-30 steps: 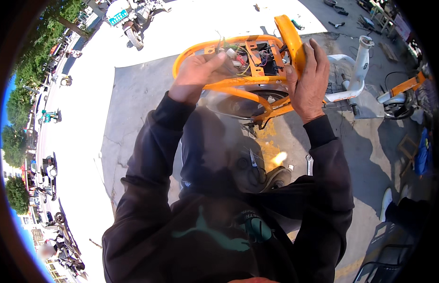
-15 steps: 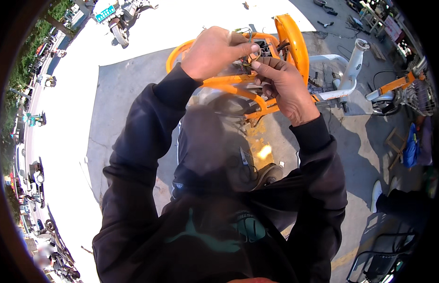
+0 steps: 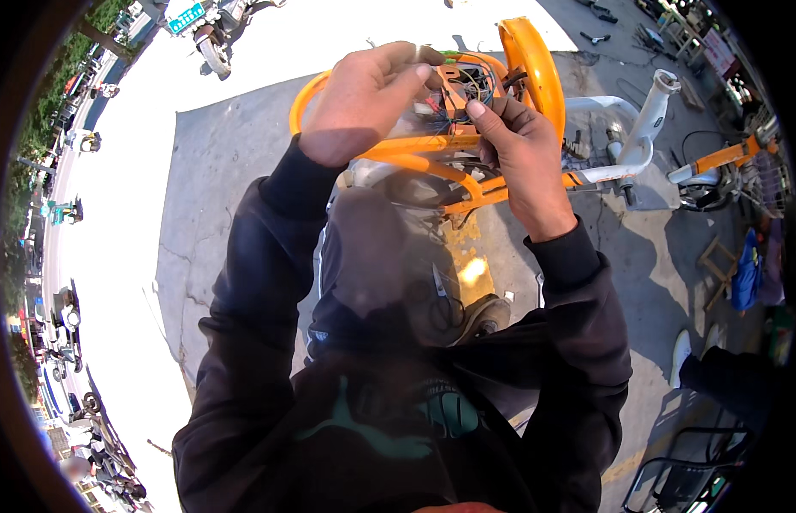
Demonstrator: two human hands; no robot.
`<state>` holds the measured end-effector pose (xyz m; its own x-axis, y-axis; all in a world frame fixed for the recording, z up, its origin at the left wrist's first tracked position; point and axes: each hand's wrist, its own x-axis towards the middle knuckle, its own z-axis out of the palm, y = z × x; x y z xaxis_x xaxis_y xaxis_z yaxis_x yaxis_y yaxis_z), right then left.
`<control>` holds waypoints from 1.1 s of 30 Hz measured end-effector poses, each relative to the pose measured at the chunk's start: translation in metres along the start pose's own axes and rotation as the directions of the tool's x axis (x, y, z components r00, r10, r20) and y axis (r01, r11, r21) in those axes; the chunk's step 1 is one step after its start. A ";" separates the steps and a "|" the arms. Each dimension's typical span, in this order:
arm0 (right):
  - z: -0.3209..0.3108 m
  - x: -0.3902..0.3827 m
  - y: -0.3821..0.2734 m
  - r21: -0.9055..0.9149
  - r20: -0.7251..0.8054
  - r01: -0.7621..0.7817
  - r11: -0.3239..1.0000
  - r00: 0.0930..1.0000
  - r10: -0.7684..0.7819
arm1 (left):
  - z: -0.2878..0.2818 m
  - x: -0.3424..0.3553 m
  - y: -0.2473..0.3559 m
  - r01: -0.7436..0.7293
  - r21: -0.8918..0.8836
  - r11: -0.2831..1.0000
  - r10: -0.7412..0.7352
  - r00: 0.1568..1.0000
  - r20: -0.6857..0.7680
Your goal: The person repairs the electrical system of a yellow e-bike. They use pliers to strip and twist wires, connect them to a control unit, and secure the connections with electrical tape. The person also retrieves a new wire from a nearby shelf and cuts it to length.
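**Working both hands into the wiring of an orange bicycle frame**

Reaching forward over the knees, both hands meet at about 12 o'clock in the head view, on a tangle of thin wires (image 3: 463,96) that sits in an open box-like pocket of the orange frame (image 3: 415,158). The left hand (image 3: 364,103) comes in from 10 o'clock, its fingers curled over the top of the pocket with thumb and forefinger nearly closed; whether they pinch a wire or just press on the rim cannot be told. The right hand (image 3: 522,154) comes up from 4 o'clock, its fingers bunched close together with the tips right at the wire bundle, seemingly nipping something small, though the piece itself is hidden.

The wires lie just between the two sets of fingertips, a touch nearer the right hand. The frame's long tubes run roughly from 9 to 3 o'clock beneath the hands, smooth, glossy painted metal bent into curves. At 1 o'clock an orange disc-shaped guard (image 3: 528,64) stands on edge, just beside the right fingers. Further toward 3 o'clock a white tubular stem (image 3: 642,137) angles upward, well apart from both hands. Below lies rough, cracked grey concrete (image 3: 210,197).
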<state>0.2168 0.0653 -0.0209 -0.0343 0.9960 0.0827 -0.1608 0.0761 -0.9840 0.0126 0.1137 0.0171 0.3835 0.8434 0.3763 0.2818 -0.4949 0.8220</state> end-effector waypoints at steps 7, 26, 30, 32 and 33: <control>-0.005 -0.004 0.008 0.059 0.051 -0.009 0.998 0.999 0.006 | 0.012 -0.035 -0.003 -0.337 0.358 0.871 0.316 0.941 0.118; -0.026 0.001 0.008 0.052 0.175 -0.093 0.994 0.981 0.083 | 0.022 -0.021 -0.025 -0.026 0.223 0.975 -0.027 0.972 0.232; -0.026 0.000 0.007 0.058 0.172 -0.118 0.991 0.979 0.106 | 0.016 -0.021 -0.032 0.050 0.112 0.992 -0.080 0.957 0.280; -0.027 0.000 0.009 0.049 0.175 -0.120 0.992 0.979 0.109 | 0.017 -0.026 -0.029 -0.031 0.119 0.992 0.002 0.971 0.239; -0.027 0.000 0.010 0.043 0.174 -0.120 0.992 0.979 0.111 | 0.020 -0.031 -0.024 -0.090 0.108 0.990 0.067 0.977 0.203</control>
<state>0.2422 0.0675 -0.0349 -0.2227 0.9749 -0.0006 -0.1982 -0.0459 -0.9791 0.0111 0.0950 -0.0228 0.5722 0.7483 0.3355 0.3394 -0.5885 0.7338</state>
